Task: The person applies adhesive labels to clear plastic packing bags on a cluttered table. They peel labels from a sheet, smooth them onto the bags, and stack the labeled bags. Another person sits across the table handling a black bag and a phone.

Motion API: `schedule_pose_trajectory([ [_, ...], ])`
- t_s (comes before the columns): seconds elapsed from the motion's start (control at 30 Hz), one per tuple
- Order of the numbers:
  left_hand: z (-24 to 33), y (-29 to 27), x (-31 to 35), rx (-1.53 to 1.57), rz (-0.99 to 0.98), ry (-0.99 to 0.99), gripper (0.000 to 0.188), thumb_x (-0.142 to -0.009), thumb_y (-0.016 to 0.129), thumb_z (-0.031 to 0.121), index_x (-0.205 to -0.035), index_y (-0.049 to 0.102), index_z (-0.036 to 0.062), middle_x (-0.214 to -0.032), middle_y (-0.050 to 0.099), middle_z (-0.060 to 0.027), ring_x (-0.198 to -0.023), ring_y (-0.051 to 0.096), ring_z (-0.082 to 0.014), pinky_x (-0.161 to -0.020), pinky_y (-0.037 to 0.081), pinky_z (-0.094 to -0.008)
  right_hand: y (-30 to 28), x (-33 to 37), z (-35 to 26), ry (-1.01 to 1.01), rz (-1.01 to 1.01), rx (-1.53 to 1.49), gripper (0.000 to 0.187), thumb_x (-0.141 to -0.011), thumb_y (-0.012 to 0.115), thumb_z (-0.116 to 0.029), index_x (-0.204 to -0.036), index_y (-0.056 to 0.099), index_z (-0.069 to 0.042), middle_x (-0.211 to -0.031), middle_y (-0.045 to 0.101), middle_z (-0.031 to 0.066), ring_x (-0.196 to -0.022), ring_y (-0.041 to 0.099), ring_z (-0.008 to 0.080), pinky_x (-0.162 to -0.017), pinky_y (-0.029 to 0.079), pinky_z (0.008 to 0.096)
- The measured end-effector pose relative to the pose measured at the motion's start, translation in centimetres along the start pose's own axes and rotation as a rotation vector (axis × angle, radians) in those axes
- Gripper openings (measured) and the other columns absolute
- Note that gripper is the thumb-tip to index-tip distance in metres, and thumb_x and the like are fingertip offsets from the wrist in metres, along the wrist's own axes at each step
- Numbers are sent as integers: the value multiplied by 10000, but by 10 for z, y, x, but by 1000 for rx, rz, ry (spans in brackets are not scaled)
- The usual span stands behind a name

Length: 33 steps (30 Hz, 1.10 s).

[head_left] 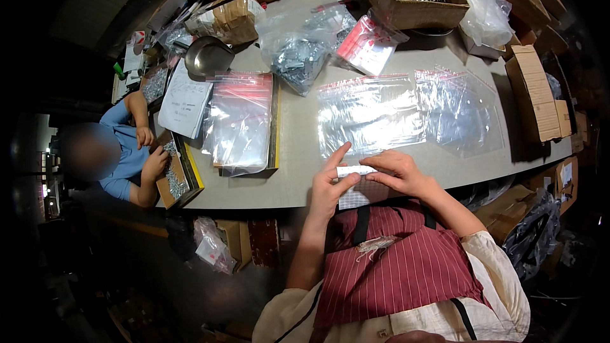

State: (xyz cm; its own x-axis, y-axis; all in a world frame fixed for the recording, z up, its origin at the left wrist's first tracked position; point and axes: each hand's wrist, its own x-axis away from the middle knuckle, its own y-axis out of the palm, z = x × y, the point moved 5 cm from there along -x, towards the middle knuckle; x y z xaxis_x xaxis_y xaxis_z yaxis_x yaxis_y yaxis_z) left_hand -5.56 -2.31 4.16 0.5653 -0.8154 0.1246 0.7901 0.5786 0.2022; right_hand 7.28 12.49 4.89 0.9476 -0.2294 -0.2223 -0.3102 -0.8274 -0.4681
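A white sheet with a fine printed grid (358, 195), its upper edge folded or curled over, is held at the table's front edge. My left hand (328, 185) grips its left side, thumb across the front and index finger stretched upward. At its upper right corner, my right hand (401, 173) has thumb and fingers closed on the sheet. Just beyond my hands lie clear zip bags (372, 114) with red-striped tops, flat on the table. A second spread of clear bags (459, 114) lies to their right.
A stack of zip bags (241, 127) rests on a box at left, beside a written paper (184, 105) and a metal scoop (208, 57). Behind are a bag of metal parts (298, 60) and a carton of parts (413, 9). A co-worker in blue (130, 146) handles screws (175, 174) at far left.
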Motion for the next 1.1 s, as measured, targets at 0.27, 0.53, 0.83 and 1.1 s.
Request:
schedule_pose_trajectory([
  [0.27, -27, -11, 8, 111, 52, -239, 430, -900, 769, 78, -1288, 622, -36, -1287, 626, -123, -1205, 578, -182, -980, 479, -300, 9, 7, 11, 149, 55, -151, 267, -923, 736, -172, -1141, 738, -18, -861, 736, 141, -711, 694, 212, -649, 531, 328],
  [0.53, -13, -6, 2, 146, -53, -174, 300, -932, 735, 89, -1192, 660, -39, -1151, 680, -121, -1013, 648, -137, -844, 518, -261, 8, 3, 13, 122, 8, -177, 274, -918, 739, -202, -1134, 741, -35, -869, 735, 138, -695, 665, 217, -641, 518, 311],
  [0.83, -29, -17, 11, 126, 170, -205, 195, -936, 717, 66, -1095, 708, -48, -973, 733, -78, -833, 679, -109, -737, 524, -242, 0, 10, 28, 441, -41, -350, 238, -913, 763, -201, -1058, 731, -15, -830, 712, 48, -729, 638, 118, -653, 508, 291],
  [1.1, -26, -16, 13, -326, 289, -63, 149, -914, 759, 69, -1026, 752, -29, -878, 755, -55, -756, 656, -94, -666, 509, -253, 7, 12, 51, 467, -32, -383, 253, -907, 749, -208, -1067, 699, -18, -905, 691, 82, -822, 655, 183, -734, 520, 341],
])
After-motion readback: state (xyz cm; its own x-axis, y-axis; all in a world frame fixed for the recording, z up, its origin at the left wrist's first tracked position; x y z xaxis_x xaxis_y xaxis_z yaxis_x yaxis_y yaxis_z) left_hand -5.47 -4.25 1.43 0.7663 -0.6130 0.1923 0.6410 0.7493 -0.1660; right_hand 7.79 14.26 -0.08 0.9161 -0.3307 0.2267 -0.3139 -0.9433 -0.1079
